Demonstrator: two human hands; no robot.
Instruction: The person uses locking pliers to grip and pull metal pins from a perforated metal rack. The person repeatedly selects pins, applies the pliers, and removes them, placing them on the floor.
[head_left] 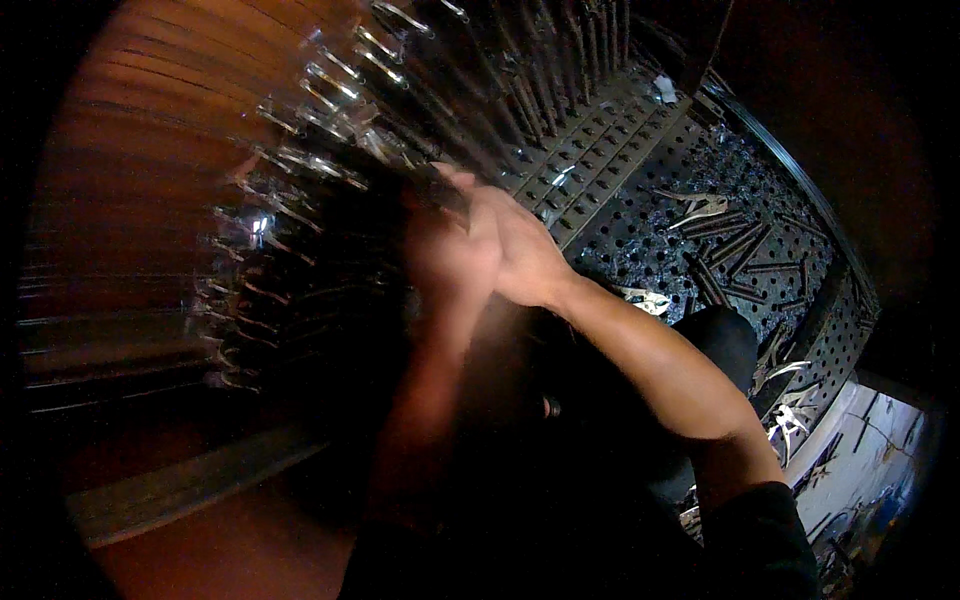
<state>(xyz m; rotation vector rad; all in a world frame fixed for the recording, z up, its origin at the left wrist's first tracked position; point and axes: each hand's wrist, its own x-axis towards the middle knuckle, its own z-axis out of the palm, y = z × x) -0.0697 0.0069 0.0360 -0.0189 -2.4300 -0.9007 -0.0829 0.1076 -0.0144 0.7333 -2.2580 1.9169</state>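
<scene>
Two hands (520,245), one perforated tabletop (640,240), at least three pliers-like tools (706,207); many dark bars (750,252)

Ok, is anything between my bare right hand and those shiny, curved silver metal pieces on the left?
Yes, in this view your blurred left hand lies between your right hand and the curved silver metal pieces. Beyond it, the gap is too dark to judge, and depth is unclear.

Short black sleeves (762,538), bare forearms (650,355)
</scene>
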